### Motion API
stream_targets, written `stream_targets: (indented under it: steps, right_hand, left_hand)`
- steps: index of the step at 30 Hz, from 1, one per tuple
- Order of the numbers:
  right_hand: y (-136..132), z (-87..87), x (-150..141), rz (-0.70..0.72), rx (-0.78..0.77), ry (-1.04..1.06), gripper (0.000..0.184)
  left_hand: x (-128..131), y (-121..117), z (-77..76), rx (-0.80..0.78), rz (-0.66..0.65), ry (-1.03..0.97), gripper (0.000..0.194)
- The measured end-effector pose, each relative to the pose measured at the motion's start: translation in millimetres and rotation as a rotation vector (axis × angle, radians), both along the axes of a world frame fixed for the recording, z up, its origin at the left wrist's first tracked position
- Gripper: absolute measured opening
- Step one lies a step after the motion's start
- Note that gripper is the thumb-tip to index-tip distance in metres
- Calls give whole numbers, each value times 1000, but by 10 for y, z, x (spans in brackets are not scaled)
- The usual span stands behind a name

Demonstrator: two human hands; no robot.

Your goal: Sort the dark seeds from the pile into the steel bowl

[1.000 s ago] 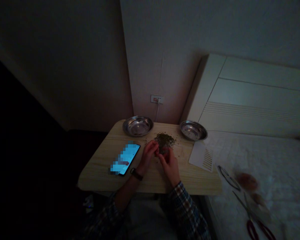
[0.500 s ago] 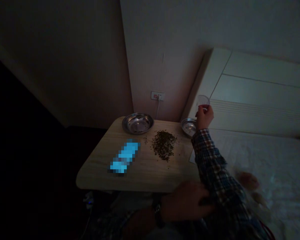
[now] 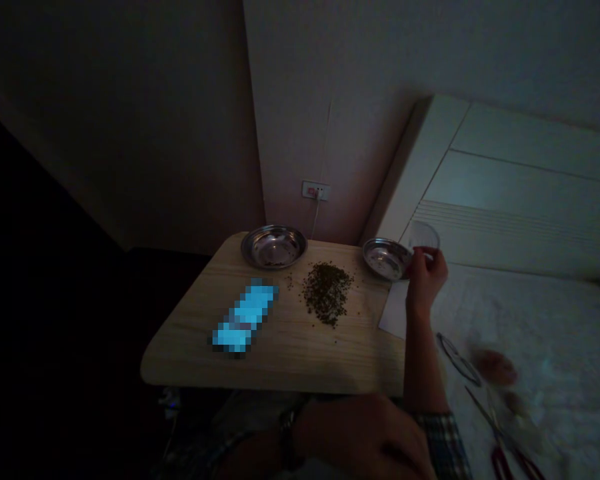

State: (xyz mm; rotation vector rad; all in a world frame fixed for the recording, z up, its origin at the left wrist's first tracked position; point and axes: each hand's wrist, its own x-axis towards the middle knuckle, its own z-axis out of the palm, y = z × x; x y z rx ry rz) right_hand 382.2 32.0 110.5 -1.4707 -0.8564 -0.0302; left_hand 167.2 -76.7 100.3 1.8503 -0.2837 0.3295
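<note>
My right hand (image 3: 427, 277) pinches a clear plastic cup (image 3: 425, 235) beside the right-hand steel bowl (image 3: 386, 259). The right forearm is bare, its checked sleeve (image 3: 443, 440) bunched near the elbow. Wearing a dark watch (image 3: 289, 440), my left hand (image 3: 363, 433) is curled low in front of the table, against that sleeve. Its fingertips are in deep shadow. On the tabletop lies a loose heap of small dark greenish grains (image 3: 327, 290), some scattered around it. A second steel bowl (image 3: 274, 247) at the back left has a few dark bits inside.
A blurred-out lit rectangle (image 3: 245, 319) lies on the wooden table (image 3: 285, 367). White paper (image 3: 395, 310) sits under the right bowl. On the bed to the right are red-handled scissors (image 3: 500, 437) and a dark looped object (image 3: 457, 359). A plugged wall socket (image 3: 316, 191) is behind.
The right sleeve has gone from the wrist up toward the elbow. My right hand has moved down and slightly right with the cup. My left hand is lower, and the scissors now show.
</note>
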Motion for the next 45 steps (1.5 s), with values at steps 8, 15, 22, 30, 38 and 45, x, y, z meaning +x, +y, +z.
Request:
stream_targets:
  steps: [8, 15, 22, 30, 38, 45]
  right_hand:
    - [-814, -1011, -703, 151, -246, 204, 27]
    - [-824, -1045, -691, 161, -326, 95, 26]
    - [-839, -1075, -714, 113, -456, 9, 24]
    - [-800, -1056, -713, 124, -519, -2, 22]
    - [-806, -1079, -684, 161, -519, 6, 24]
    - [-846, -1069, -691, 157, -505, -4, 25]
  left_hand:
    - [-557, 784, -559, 103, 1075, 50, 10]
    - [-388, 860, -739, 422, 1188, 52, 36]
    - [-319, 1311, -820, 606, 1316, 81, 43]
    - [-329, 1551, -996, 596, 1381, 73, 43]
    - [-433, 1476, -1057, 594, 1498, 118, 43]
    - [-483, 1545, -1204, 621, 1515, 160, 47]
